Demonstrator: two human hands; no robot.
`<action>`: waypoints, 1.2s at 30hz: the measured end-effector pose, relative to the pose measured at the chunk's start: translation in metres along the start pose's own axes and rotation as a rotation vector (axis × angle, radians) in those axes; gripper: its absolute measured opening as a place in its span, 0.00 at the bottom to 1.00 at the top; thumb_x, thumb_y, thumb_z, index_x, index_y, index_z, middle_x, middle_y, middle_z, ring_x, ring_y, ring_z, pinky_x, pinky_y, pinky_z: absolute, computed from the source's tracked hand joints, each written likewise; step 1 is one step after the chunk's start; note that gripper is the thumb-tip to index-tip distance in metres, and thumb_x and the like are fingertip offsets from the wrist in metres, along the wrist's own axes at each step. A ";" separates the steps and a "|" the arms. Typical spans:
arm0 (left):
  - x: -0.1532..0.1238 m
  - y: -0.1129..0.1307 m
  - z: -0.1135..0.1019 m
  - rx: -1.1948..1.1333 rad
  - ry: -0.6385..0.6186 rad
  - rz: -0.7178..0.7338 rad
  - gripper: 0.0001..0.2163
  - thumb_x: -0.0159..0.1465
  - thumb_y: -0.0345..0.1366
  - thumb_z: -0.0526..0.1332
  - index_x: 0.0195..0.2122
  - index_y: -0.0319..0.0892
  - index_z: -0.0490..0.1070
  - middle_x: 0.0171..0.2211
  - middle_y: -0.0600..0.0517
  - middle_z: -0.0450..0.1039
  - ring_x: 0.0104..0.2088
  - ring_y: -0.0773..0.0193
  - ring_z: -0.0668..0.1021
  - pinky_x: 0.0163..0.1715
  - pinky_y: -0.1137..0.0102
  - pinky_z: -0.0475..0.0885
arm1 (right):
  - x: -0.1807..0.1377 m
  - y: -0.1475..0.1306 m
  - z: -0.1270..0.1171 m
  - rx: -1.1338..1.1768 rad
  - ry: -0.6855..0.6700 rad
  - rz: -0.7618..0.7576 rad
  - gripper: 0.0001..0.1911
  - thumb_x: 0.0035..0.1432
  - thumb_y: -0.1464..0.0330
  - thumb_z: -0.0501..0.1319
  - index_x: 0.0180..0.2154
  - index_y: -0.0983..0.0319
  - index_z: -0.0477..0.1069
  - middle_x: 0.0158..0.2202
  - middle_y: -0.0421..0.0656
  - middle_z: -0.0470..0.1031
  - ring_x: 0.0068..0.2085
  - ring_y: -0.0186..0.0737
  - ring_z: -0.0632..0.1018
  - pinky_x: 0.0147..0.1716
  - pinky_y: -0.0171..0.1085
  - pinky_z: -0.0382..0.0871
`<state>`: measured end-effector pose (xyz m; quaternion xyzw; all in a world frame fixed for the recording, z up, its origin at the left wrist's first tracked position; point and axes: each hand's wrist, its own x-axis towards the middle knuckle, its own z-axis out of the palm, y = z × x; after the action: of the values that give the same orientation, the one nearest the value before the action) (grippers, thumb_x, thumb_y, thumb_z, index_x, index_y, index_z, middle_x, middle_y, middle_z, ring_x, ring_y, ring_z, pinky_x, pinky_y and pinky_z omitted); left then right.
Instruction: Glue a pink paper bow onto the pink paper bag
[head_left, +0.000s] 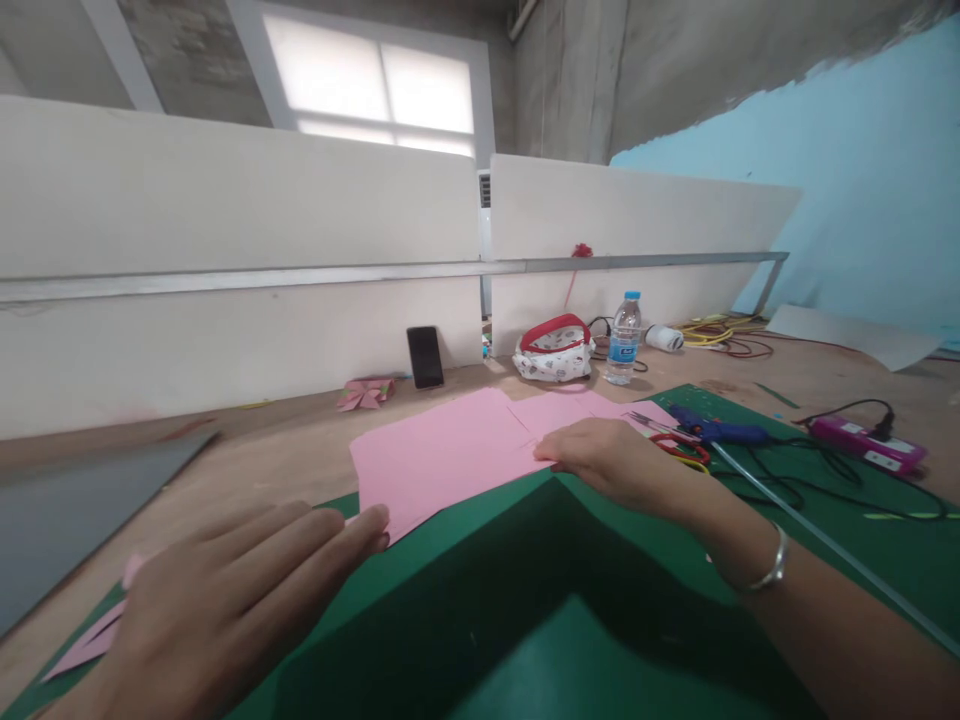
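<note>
Pink paper, a broad flat sheet (442, 450), lay in front of me, partly on the smooth green cutting mat (487, 640) and partly on the brown tabletop (277, 455). My left hand (247, 590) was stretched out with its fingers (367, 525) nearly straight and close together, the foremost tip at the sheet's near left corner. My right hand (600, 455) reached in with fingers bent, their tips at the near edge further along. Whether either hand pinched the paper or merely pressed it, I could not tell. More pink showed beyond my right hand; it may have been a second sheet overlapping the first.

As far as I could judge, little had been done to the big sheet: it lay spread out, not yet folded small. Cut pink strips (90, 640) lay beyond my left wrist, and a folded pink paper flower (366, 394) rested near the black phone (425, 357), so some pieces seemed finished. Scissors with red and yellow handles (682, 437) and a blue glue gun (731, 431) lay unheld past my right hand.
</note>
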<state>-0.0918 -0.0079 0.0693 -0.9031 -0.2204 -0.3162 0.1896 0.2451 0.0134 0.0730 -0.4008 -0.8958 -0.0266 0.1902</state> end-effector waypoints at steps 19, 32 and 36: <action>-0.003 -0.028 0.046 -0.521 -0.685 -0.792 0.18 0.62 0.47 0.50 0.25 0.41 0.69 0.21 0.56 0.64 0.23 0.68 0.66 0.22 0.74 0.58 | 0.015 0.017 0.039 0.364 -0.176 0.289 0.10 0.55 0.77 0.55 0.28 0.65 0.75 0.27 0.41 0.77 0.30 0.34 0.75 0.27 0.29 0.63; -0.021 -0.016 0.070 -0.117 -0.698 -0.663 0.11 0.64 0.39 0.45 0.34 0.46 0.66 0.26 0.50 0.76 0.24 0.58 0.75 0.25 0.69 0.59 | 0.019 0.022 0.076 0.195 -0.078 0.375 0.05 0.51 0.75 0.63 0.25 0.63 0.75 0.28 0.43 0.78 0.31 0.37 0.75 0.32 0.34 0.63; -0.026 -0.018 0.073 -0.100 -0.717 -0.615 0.13 0.66 0.41 0.42 0.37 0.44 0.64 0.26 0.49 0.76 0.24 0.57 0.75 0.25 0.69 0.60 | 0.019 0.022 0.079 0.186 -0.075 0.341 0.08 0.52 0.77 0.60 0.26 0.64 0.76 0.30 0.45 0.78 0.33 0.39 0.76 0.33 0.34 0.64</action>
<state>-0.0841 0.0348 0.0025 -0.8562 -0.5134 -0.0362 -0.0445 0.2240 0.0578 0.0043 -0.5283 -0.8198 0.1040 0.1950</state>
